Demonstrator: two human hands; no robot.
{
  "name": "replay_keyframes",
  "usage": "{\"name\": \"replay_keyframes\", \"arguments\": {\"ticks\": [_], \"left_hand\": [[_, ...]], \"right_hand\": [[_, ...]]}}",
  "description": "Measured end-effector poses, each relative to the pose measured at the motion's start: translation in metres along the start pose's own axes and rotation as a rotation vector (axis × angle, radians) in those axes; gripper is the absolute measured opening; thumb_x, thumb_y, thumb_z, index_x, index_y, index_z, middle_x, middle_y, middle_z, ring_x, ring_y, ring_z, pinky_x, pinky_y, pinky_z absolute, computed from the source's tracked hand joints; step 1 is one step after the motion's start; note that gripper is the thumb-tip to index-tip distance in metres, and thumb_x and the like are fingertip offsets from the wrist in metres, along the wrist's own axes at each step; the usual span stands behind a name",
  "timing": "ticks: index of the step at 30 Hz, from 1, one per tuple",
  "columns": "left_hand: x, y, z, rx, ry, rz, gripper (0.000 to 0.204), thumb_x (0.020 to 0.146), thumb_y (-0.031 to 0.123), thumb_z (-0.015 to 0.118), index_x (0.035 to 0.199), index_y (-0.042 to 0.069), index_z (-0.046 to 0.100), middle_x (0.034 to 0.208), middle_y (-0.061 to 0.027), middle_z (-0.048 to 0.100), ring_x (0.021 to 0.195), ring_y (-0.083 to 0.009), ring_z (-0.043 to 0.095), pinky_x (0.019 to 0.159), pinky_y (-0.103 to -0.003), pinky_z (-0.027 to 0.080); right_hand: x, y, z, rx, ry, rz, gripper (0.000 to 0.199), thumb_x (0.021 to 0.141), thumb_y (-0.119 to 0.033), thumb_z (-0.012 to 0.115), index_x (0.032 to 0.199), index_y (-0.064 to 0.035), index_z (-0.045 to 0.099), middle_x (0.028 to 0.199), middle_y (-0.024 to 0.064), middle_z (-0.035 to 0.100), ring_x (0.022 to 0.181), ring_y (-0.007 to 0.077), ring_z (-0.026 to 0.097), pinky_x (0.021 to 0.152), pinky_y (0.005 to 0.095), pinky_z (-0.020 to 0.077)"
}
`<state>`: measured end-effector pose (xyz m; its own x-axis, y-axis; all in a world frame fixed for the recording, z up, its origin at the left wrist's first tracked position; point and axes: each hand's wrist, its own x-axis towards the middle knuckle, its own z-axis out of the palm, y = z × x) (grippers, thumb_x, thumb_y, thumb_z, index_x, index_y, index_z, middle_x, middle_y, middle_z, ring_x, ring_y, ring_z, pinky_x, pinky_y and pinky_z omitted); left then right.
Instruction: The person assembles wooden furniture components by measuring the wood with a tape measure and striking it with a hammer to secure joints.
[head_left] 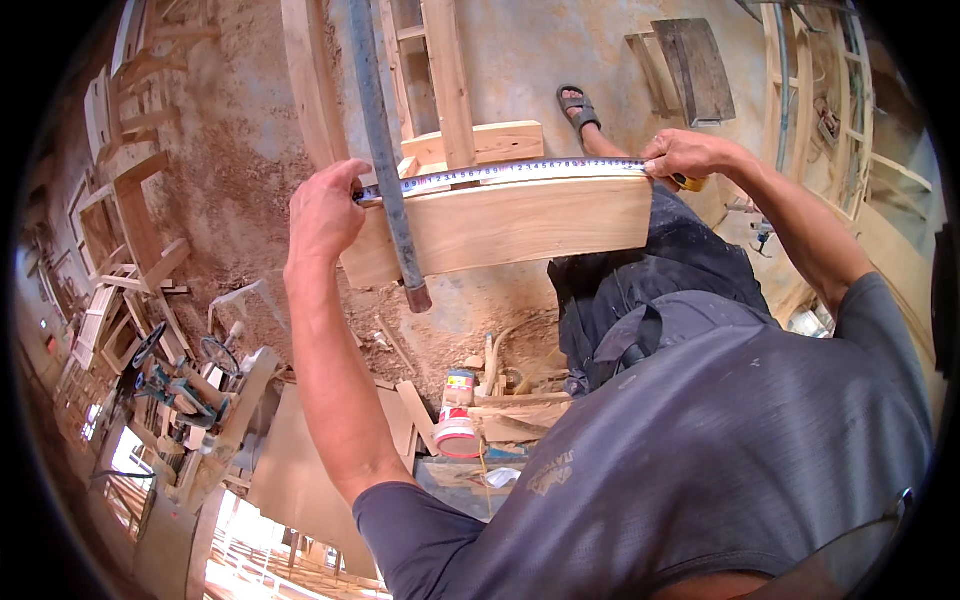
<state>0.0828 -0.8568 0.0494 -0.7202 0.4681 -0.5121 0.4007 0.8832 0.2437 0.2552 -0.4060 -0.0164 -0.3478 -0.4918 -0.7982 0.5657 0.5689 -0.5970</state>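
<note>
A tape measure (520, 170) is stretched along the top edge of a pale wooden board (530, 222). At its left end, my left hand (325, 212) pinches the blade, close to a long metal bar (385, 130) that crosses over the board. My right hand (690, 158) grips the other end at the board's right corner; part of the yellow tape case shows beneath the fingers. Behind the board, an upright wooden piece (450, 85) meets a short crosspiece (500, 142).
My sandalled foot (578, 108) stands beyond the board. Wooden frames (800, 110) lean at the right, and more frames (135, 220) stand at the left. A machine with handwheels (190, 385) is at the lower left. A red and white bucket (457, 432) sits among offcuts near me.
</note>
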Motion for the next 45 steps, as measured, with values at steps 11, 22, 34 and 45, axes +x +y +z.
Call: {"name": "replay_keyframes", "arguments": {"ticks": [11,22,34,45], "left_hand": [[0.008,-0.004,-0.003,0.155,-0.065,0.045,0.009,0.073,0.000,0.059,0.077,0.006,0.065,0.088,-0.0182,0.068,0.087,-0.0411,0.063,0.075,-0.048,0.050],[0.003,-0.004,-0.003,0.046,-0.077,-0.066,0.012,0.074,0.000,0.060,0.080,0.007,0.069,0.088,-0.0176,0.069,0.086,-0.0394,0.065,0.074,-0.046,0.053],[0.011,0.053,0.046,-0.291,0.867,-0.065,0.045,0.086,0.019,0.070,0.125,0.000,0.058,0.128,-0.0164,0.057,0.121,-0.0354,0.050,0.105,-0.047,0.039],[0.015,0.067,0.041,-0.038,0.784,-0.181,0.058,0.074,0.021,0.078,0.124,0.001,0.055,0.128,-0.0138,0.055,0.128,-0.0371,0.042,0.110,-0.051,0.034]], "right_hand": [[0.000,-0.024,-0.003,-0.087,-0.071,0.212,0.028,0.092,-0.021,0.051,0.075,-0.0020,0.064,0.061,0.0064,0.064,0.053,0.0165,0.059,0.052,0.0327,0.0472],[0.010,-0.022,-0.005,-0.051,-0.119,0.185,0.022,0.088,-0.018,0.058,0.086,-0.0001,0.071,0.066,0.0079,0.065,0.056,0.0168,0.061,0.054,0.0339,0.0492],[-0.014,0.015,-0.080,0.027,0.431,0.015,0.020,0.086,-0.021,0.061,0.074,-0.0056,0.064,0.064,0.0003,0.058,0.060,0.0133,0.055,0.054,0.0329,0.0437],[-0.006,-0.011,-0.193,-0.149,0.666,-0.037,0.020,0.082,-0.020,0.059,0.072,-0.0027,0.064,0.064,0.0054,0.060,0.061,0.0173,0.057,0.058,0.0355,0.0458]]}}
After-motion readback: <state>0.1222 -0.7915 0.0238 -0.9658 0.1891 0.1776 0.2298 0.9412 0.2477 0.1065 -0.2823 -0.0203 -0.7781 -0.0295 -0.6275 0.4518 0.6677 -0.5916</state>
